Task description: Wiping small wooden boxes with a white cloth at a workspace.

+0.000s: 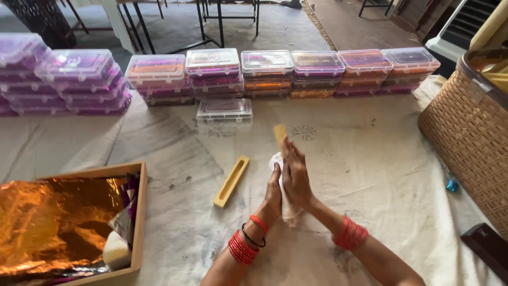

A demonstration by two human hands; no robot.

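Note:
My left hand [273, 194] and my right hand [295, 175] are pressed together over a white cloth [288, 209] that hangs down between them. A narrow yellow wooden piece [279, 133] sticks up from between the palms. Both wrists wear red bangles. To the left of the hands, a yellow wooden tray-like mould [231, 181] lies on the cream cloth-covered surface [370, 175].
Stacks of clear-lidded plastic boxes [264, 71] line the far side, and a single box [224, 112] sits in front of them. A wooden box [138, 212] with orange foil stands at the left. A woven basket [468, 132] is at the right, a small blue object [451, 186] beside it.

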